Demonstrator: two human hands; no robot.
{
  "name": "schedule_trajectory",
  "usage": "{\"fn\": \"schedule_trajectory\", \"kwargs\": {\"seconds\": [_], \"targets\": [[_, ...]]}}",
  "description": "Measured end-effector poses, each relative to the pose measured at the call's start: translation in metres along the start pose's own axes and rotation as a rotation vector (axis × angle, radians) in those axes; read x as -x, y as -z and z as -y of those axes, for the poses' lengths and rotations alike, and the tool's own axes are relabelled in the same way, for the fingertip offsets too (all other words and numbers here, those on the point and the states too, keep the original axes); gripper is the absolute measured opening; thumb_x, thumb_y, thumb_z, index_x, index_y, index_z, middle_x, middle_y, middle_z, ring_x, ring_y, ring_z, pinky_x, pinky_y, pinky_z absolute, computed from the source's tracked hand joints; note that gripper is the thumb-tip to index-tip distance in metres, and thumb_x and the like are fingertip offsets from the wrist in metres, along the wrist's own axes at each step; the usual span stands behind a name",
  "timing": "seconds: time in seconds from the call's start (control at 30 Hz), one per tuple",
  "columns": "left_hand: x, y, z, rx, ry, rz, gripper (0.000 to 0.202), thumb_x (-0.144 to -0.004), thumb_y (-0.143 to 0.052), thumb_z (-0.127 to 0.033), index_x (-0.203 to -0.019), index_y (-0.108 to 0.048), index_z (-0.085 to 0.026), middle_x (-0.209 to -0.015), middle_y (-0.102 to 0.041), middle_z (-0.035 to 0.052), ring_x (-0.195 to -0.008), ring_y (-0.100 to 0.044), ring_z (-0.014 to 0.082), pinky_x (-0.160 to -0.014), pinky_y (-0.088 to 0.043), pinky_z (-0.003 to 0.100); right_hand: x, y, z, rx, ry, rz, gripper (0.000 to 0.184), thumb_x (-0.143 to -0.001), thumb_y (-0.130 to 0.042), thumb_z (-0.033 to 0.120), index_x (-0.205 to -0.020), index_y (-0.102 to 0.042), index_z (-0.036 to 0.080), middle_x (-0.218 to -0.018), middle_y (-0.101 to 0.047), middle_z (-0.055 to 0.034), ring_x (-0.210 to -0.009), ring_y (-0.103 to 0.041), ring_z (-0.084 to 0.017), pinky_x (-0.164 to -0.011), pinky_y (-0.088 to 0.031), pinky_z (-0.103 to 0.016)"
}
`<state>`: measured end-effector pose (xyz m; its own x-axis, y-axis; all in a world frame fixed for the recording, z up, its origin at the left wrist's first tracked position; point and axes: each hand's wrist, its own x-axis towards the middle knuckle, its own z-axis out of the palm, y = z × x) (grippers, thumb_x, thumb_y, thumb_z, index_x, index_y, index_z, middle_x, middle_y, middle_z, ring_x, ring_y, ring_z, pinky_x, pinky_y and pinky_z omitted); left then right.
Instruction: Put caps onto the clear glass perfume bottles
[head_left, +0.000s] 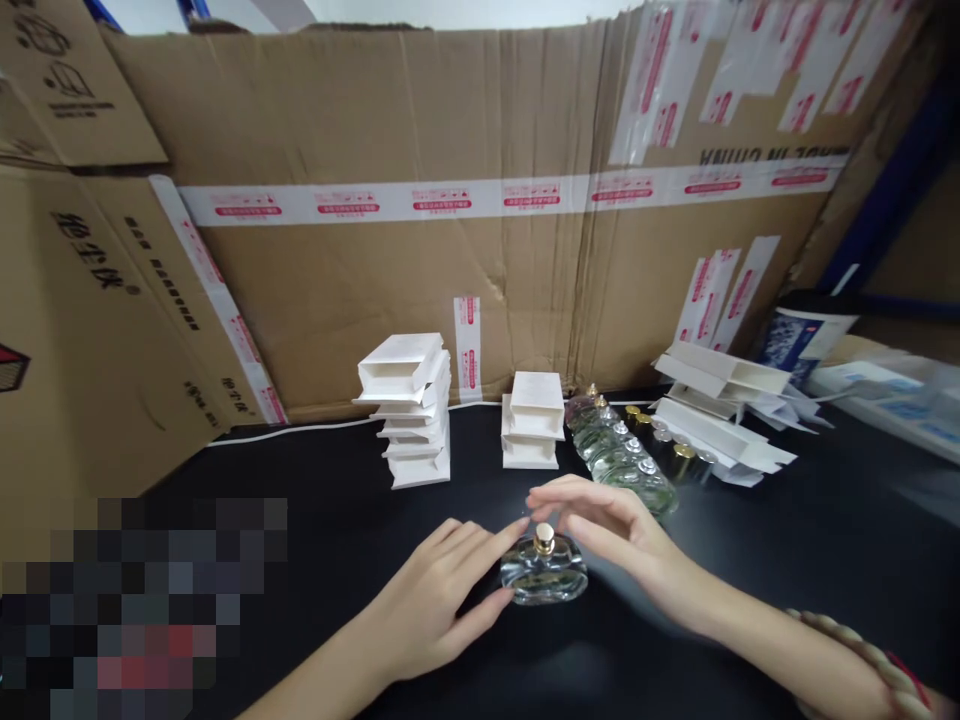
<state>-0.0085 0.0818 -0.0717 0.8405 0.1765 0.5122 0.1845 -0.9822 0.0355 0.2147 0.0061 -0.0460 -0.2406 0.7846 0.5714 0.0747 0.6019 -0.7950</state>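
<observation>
A clear glass perfume bottle (544,580) with a gold sprayer top stands on the black table in front of me. My left hand (442,595) grips its left end, thumb at the front and index finger at the back. Just behind and right of the sprayer, my right hand (619,525) hovers with bent fingers spaced apart and nothing visible in them. A row of similar perfume bottles (615,450) stands beyond that hand, partly hidden by it. Beside the row are several gold and silver caps (682,458).
A tall stack of white boxes (416,410) and a shorter stack (532,420) stand behind the bottle. More white boxes (724,400) are piled at the right, near a cup (806,335). Cardboard walls (375,290) enclose the back and left. A white cable runs along the back.
</observation>
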Motion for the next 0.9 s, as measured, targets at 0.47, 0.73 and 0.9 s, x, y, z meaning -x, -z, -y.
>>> {"fn": "schedule_trajectory", "kwargs": {"seconds": [0.47,0.73,0.9], "targets": [[-0.003,0.002,0.0,-0.001,-0.037,-0.027,0.051,-0.095,-0.039,-0.02,-0.143,-0.023,-0.018,-0.115,-0.055,0.0049,-0.095,-0.051,0.0137,-0.09,-0.036,0.028,-0.012,0.111,0.018,1.593,-0.679,-0.512,0.013,-0.079,-0.063,0.036,-0.088,-0.07,0.03,-0.085,-0.063,0.0004,-0.075,-0.056,-0.021,-0.054,-0.027,-0.026],[-0.002,0.002,-0.002,0.033,-0.029,-0.032,0.051,-0.092,-0.043,-0.02,-0.14,-0.026,-0.016,-0.104,-0.056,0.0057,-0.089,-0.05,0.0147,-0.083,-0.038,0.029,-0.011,0.106,0.025,1.495,-0.997,-0.298,0.029,-0.086,-0.052,0.023,-0.113,-0.065,0.021,-0.108,-0.059,-0.0053,-0.102,-0.052,-0.027,-0.074,-0.032,-0.03],[-0.003,0.001,-0.002,-0.004,-0.058,-0.083,0.05,-0.091,-0.046,-0.02,-0.138,-0.03,-0.013,-0.107,-0.057,0.0062,-0.09,-0.05,0.015,-0.081,-0.038,0.03,-0.011,0.105,0.027,1.521,-1.046,-0.286,0.029,-0.087,-0.054,0.023,-0.114,-0.063,0.017,-0.108,-0.057,-0.0076,-0.102,-0.051,-0.027,-0.073,-0.032,-0.03]]}}
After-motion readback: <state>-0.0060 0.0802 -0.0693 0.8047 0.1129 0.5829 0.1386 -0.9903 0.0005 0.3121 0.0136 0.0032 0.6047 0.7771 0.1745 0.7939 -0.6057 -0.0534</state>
